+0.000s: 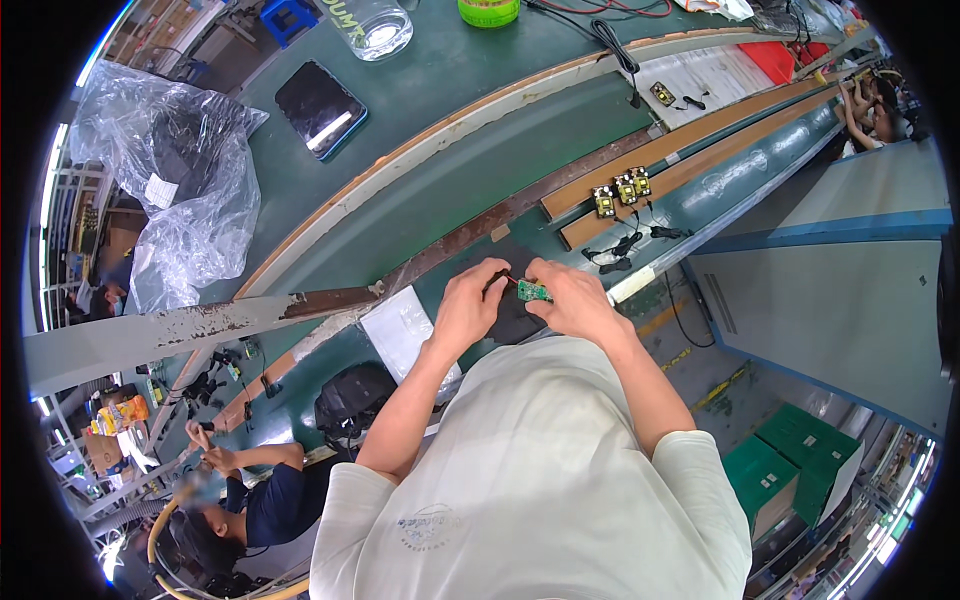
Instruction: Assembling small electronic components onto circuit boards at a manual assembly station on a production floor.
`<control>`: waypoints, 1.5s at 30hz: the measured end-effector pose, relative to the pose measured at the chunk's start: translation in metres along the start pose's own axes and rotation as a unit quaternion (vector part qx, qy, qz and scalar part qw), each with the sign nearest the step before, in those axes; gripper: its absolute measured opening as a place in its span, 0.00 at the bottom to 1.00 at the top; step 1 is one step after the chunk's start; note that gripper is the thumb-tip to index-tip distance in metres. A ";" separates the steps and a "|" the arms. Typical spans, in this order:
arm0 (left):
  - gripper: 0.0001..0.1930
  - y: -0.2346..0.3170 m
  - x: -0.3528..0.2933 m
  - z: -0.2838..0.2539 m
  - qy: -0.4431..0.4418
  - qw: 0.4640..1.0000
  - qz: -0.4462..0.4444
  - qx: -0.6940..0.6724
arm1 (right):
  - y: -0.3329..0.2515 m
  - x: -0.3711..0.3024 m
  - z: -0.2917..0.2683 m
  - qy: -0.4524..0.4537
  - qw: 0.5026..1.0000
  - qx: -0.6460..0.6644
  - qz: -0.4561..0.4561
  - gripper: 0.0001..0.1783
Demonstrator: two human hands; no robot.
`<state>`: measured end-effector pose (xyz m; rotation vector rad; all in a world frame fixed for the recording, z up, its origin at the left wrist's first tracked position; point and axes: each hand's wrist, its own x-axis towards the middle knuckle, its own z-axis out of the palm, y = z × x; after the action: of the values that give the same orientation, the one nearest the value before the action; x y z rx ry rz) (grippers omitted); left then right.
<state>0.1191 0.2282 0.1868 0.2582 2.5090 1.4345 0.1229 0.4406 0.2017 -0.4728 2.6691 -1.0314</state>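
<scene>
My right hand (572,300) pinches a small green circuit board (533,291) by its edge, between thumb and fingers. Close on its left, my left hand (470,305) is closed, fingertips and thumb together around a dark cable end (500,276) that is mostly hidden. A short bit of red wire shows between the cable end and the board. Both hands are above a black mat (515,325) on the green bench, just in front of my body. White sheets (398,328) lie to the left of my left hand.
Yellow-and-black boards (620,190) with black cables rest by wooden rails (690,150) at right. A phone (320,108) and a clear plastic bag (190,180) lie far left. A metal post (200,330) crosses the left. A co-worker (260,500) sits lower left; a cabinet (830,310) stands right.
</scene>
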 end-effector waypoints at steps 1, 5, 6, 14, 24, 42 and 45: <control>0.11 0.003 0.001 0.001 -0.001 1.000 0.002 -0.001 | 0.001 0.000 -0.001 -0.006 1.000 0.029 0.001 0.18; 0.11 0.022 0.003 -0.001 0.014 0.986 -0.127 -0.108 | 0.009 0.005 0.007 0.001 0.984 0.168 0.063 0.20; 0.10 0.016 0.004 0.001 0.038 0.994 -0.065 -0.078 | 0.008 0.006 0.007 0.007 0.971 0.221 0.092 0.20; 0.11 -0.007 0.004 0.014 0.135 0.974 0.163 0.079 | 0.008 0.000 0.027 -0.115 0.821 0.469 0.306 0.22; 0.11 0.001 -0.003 0.024 0.139 0.988 0.028 -0.068 | -0.032 0.000 0.027 0.197 0.956 0.198 0.089 0.16; 0.19 0.001 -0.004 0.060 0.107 0.884 -0.085 -0.448 | -0.009 -0.012 0.011 0.106 0.955 0.264 0.083 0.26; 0.18 -0.001 -0.003 0.066 0.063 0.880 -0.093 -0.461 | 0.007 -0.013 0.011 0.021 0.882 0.442 0.164 0.28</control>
<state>0.1414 0.2813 0.1542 -0.2565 1.5781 2.3785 0.1375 0.4438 0.1898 0.1885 1.8814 -1.9357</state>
